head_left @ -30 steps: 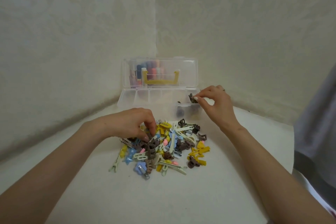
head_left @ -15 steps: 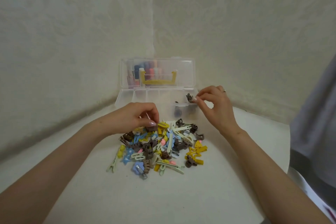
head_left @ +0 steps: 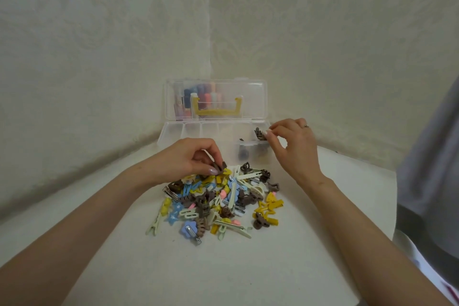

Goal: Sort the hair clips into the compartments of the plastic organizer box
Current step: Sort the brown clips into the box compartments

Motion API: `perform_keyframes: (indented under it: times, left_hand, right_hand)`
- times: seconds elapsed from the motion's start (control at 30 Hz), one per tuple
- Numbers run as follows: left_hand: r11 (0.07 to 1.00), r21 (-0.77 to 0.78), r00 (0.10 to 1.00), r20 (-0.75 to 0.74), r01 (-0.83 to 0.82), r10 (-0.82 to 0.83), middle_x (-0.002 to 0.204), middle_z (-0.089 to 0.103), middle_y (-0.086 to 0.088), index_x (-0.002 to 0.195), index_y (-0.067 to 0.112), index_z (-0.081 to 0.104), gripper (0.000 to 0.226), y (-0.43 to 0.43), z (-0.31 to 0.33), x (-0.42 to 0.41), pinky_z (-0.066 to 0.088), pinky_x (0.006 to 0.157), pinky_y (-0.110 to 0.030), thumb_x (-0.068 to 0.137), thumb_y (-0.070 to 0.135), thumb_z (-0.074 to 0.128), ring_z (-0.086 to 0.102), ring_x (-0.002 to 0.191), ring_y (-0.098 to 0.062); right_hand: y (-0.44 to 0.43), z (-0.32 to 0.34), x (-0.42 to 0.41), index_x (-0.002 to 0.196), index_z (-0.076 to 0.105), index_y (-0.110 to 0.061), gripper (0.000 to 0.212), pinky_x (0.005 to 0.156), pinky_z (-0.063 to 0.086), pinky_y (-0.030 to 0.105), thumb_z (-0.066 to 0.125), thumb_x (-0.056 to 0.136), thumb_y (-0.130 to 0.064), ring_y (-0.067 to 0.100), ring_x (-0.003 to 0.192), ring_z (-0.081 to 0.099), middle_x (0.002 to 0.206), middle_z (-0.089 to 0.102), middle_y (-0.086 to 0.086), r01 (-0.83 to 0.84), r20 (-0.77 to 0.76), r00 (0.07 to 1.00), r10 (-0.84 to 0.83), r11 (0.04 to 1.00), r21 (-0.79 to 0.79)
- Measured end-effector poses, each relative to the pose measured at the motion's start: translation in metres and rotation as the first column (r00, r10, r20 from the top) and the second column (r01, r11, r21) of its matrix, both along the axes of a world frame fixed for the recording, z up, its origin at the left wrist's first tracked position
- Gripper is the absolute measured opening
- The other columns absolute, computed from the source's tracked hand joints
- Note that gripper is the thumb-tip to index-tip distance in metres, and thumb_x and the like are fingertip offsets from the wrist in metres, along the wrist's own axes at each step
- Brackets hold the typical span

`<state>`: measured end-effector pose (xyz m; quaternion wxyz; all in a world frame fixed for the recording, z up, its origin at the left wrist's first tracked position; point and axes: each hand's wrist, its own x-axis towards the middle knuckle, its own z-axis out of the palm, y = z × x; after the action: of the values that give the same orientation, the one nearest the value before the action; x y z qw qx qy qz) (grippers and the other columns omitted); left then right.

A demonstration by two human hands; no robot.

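Observation:
A pile of hair clips (head_left: pixel 218 202) in brown, yellow, blue, cream and pink lies on the white table. Behind it stands the clear plastic organizer box (head_left: pixel 173 135), its lid upright against the wall corner. My left hand (head_left: pixel 188 160) hovers over the pile's far edge and pinches a small brown claw clip (head_left: pixel 219 167) between thumb and fingers. My right hand (head_left: pixel 294 146) holds another brown claw clip (head_left: pixel 259 134) over the box's rightmost compartment, where a few dark clips lie.
The raised lid (head_left: pixel 253 99) has a yellow handle and shows coloured thread spools behind it. Walls close in at the back and left. A grey garment (head_left: pixel 432 169) sits at the right edge. The table's edge runs along the right.
My left hand has lifted from the pile with a brown clip pinched in its fingers. My right hand stays at the box's right compartment with its clip.

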<state>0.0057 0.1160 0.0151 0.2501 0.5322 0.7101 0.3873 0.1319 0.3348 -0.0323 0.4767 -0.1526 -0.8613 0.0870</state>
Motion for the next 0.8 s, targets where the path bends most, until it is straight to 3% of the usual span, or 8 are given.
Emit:
perform_keyframes:
  times: [0.07,0.17,0.27,0.37,0.57,0.8]
  left_hand:
    - [0.999,0.036,0.999,0.04,-0.025,0.023,0.096,0.072,-0.007,0.094,0.006,0.057,0.017,0.002,-0.002,0.003,0.054,0.087,-0.031,0.081,-0.002,0.064,0.069,0.09,-0.014]
    - [0.989,0.111,0.991,0.106,-0.095,0.083,0.099,0.07,-0.009,0.099,0.004,0.053,0.022,0.007,-0.006,0.011,0.054,0.082,-0.024,0.081,-0.002,0.063,0.069,0.09,-0.014]
    - [0.967,0.19,0.965,0.232,-0.172,0.126,0.099,0.068,-0.011,0.107,0.004,0.05,0.031,0.011,-0.01,0.017,0.054,0.073,-0.018,0.08,-0.005,0.063,0.069,0.083,-0.013]
    - [0.96,0.195,0.934,0.332,-0.202,0.128,0.099,0.067,-0.012,0.114,0.008,0.049,0.039,0.011,-0.01,0.019,0.052,0.069,-0.016,0.08,-0.005,0.063,0.069,0.079,-0.013]
    - [0.963,0.175,0.935,0.324,-0.207,0.142,0.102,0.068,-0.01,0.113,0.004,0.053,0.03,0.012,-0.008,0.021,0.053,0.067,-0.016,0.084,-0.004,0.057,0.07,0.081,-0.013]
    - [0.97,0.111,0.977,0.015,-0.214,0.214,0.094,0.072,-0.003,0.096,0.01,0.061,0.009,0.007,-0.005,0.007,0.054,0.076,-0.026,0.087,0.009,0.059,0.069,0.078,-0.013]
  right_hand:
    - [-0.002,0.002,0.003,0.083,0.072,-0.019,0.028,0.079,0.037,0.032,0.053,0.086,-0.038,0.025,0.089,0.052,0.093,0.065,-0.001,-0.032,-0.027,0.999,0.032,0.999,0.019]
    - [-0.014,0.009,0.008,0.091,0.071,-0.017,0.021,0.076,0.042,0.037,0.058,0.085,-0.032,0.021,0.085,0.054,0.089,0.064,0.0,-0.242,-0.055,0.968,0.244,0.969,0.052]
    - [-0.036,0.014,0.008,0.099,0.07,-0.017,0.026,0.073,0.046,0.038,0.063,0.083,-0.036,0.017,0.081,0.056,0.084,0.063,0.0,-0.463,0.054,0.885,0.463,0.886,-0.013]
    - [-0.051,0.012,0.004,0.105,0.068,-0.02,0.03,0.07,0.048,0.038,0.066,0.081,-0.039,0.018,0.079,0.057,0.086,0.061,-0.002,-0.527,0.159,0.836,0.525,0.849,-0.031]
    - [-0.048,0.011,0.005,0.095,0.063,-0.019,0.024,0.067,0.047,0.026,0.069,0.078,-0.036,0.006,0.076,0.053,0.086,0.056,-0.009,-0.441,0.101,0.888,0.449,0.893,-0.093]
    - [-0.022,0.014,0.006,0.097,0.059,-0.027,0.03,0.065,0.042,0.019,0.075,0.075,-0.014,0.001,0.07,0.051,0.09,0.058,-0.01,-0.171,-0.133,0.982,0.134,0.929,-0.329]
